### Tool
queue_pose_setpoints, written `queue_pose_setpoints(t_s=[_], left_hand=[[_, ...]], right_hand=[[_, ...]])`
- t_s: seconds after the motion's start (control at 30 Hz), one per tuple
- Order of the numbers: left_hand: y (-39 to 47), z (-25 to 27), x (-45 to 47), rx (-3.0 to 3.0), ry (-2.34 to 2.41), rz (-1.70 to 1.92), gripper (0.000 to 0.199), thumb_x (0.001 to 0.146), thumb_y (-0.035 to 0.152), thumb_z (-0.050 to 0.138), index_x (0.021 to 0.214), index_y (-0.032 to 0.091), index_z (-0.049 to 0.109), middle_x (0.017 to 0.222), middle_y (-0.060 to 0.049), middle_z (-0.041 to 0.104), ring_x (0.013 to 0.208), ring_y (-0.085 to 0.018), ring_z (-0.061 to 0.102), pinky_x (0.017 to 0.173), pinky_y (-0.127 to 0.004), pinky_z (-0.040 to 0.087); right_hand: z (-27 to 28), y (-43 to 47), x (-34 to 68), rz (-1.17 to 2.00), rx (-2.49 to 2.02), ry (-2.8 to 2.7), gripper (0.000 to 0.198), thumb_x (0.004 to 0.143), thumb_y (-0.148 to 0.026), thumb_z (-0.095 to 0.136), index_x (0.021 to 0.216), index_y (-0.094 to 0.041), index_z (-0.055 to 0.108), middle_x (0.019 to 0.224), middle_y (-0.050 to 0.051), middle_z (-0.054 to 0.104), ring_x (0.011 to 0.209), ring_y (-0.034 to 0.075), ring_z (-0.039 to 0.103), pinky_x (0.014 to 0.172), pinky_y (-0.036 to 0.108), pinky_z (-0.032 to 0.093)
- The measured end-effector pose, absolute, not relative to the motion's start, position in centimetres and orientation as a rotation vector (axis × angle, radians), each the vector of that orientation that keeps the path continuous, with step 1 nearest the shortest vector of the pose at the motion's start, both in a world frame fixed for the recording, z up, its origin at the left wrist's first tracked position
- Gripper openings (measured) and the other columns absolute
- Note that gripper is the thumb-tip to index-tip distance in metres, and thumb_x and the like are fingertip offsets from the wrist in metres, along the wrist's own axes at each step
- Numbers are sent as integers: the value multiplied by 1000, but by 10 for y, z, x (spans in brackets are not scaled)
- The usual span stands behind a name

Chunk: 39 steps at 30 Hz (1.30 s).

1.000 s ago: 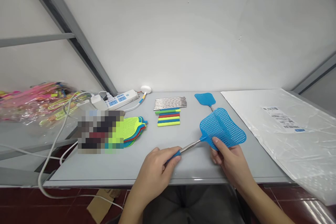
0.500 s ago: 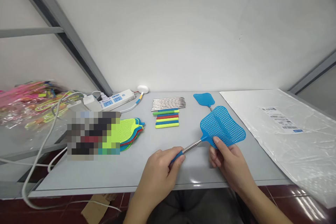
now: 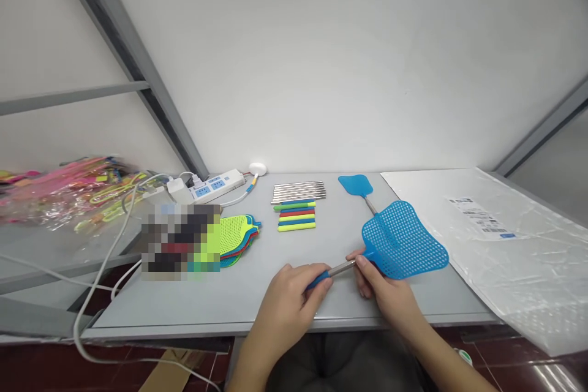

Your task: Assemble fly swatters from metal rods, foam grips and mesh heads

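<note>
A blue fly swatter [image 3: 411, 248] is held above the table's front part, its perforated head pointing right. My left hand [image 3: 287, 303] is closed around the blue handle grip. The thumb and fingers of my right hand [image 3: 388, 297] pinch the metal rod where it meets the head. Behind it lies another blue fly swatter [image 3: 356, 185], its lower part hidden by the held one. Left of my hands, several coloured handle grips [image 3: 297, 218] lie in a column below a row of silver metal rods [image 3: 298, 191].
A stack of swatter heads [image 3: 233, 233], yellow-green on top, lies at left, partly covered by a blurred patch. Behind stands a white power strip [image 3: 218, 185] with cables. White plastic packaging [image 3: 482, 269] covers the right side. Bagged colourful items [image 3: 78, 190] lie far left.
My right hand has shifted from the edge of the swatter head to the rod at its neck. My left hand keeps its hold on the grip. The camera view has tilted slightly.
</note>
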<state>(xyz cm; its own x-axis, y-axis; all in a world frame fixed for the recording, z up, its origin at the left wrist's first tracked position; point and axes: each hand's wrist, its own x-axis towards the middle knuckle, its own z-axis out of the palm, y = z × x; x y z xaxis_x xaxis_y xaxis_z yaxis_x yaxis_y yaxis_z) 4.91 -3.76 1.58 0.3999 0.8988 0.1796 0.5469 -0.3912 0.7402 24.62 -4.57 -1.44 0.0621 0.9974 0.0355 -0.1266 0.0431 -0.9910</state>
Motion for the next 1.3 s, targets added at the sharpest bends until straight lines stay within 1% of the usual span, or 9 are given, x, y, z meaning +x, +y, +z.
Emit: queue_pose_setpoints(t_s=[0.1,0.27,0.43,0.53,0.7,0.93,1.03,1.2,1.3], left_hand=[[-44,8,42,1745,1242,986,34,87,39,64,118,28,64,93,-3,70,86,-19,63,77,-29,48],[-66,-5,39,991,946,1423,58,83,39,70,136,27,47,76,0,65,60,-10,57,52,-19,43],[-93,1,53,584,657,1625,41,82,49,69,117,30,61,81,2,62,55,-6,50,75,-32,53],[-105,7,62,623,630,1603,37,83,54,65,109,27,63,75,1,58,62,-10,54,63,-26,50],[-112,-5,79,866,636,1483,27,88,48,62,93,22,58,58,6,44,43,-4,34,43,-16,30],[-115,-20,95,1049,627,1460,23,86,43,66,90,21,60,90,0,55,57,-7,52,52,-23,44],[-115,-8,85,1096,665,1511,23,86,43,66,88,20,63,89,0,55,57,-7,52,59,-24,47],[-110,18,43,859,701,1793,23,81,42,73,86,21,64,79,6,53,53,-2,44,87,-32,53],[-116,27,26,704,692,1895,24,78,38,77,88,20,66,83,6,56,50,0,41,84,-27,54]], right_hand=[[-5,-49,241,1159,-1082,-976,29,87,-46,62,93,-17,67,59,-4,53,48,9,48,51,25,40],[45,-57,207,1122,-976,-1025,28,84,-46,65,87,-18,69,62,0,63,44,12,55,48,28,47],[69,-76,162,956,-951,-987,24,81,-44,68,78,-20,68,52,-3,58,40,12,54,44,26,47],[49,-96,145,983,-975,-966,22,81,-42,68,76,-21,67,53,-3,58,44,13,55,51,27,50],[2,-118,150,959,-1054,-757,23,79,-41,72,71,-21,64,64,-1,63,61,14,58,66,29,51],[-2,-137,185,1051,-992,-786,23,82,-43,68,87,-20,67,52,-4,56,47,14,54,52,28,46],[8,-144,194,1055,-939,-695,23,84,-41,67,90,-19,66,53,-5,54,45,12,52,48,26,43],[28,-147,219,991,-853,-611,17,86,-35,67,91,-19,65,58,-6,52,47,8,51,47,22,41],[33,-148,233,942,-825,-615,15,85,-32,69,90,-18,66,62,-5,53,51,8,51,48,21,42]])
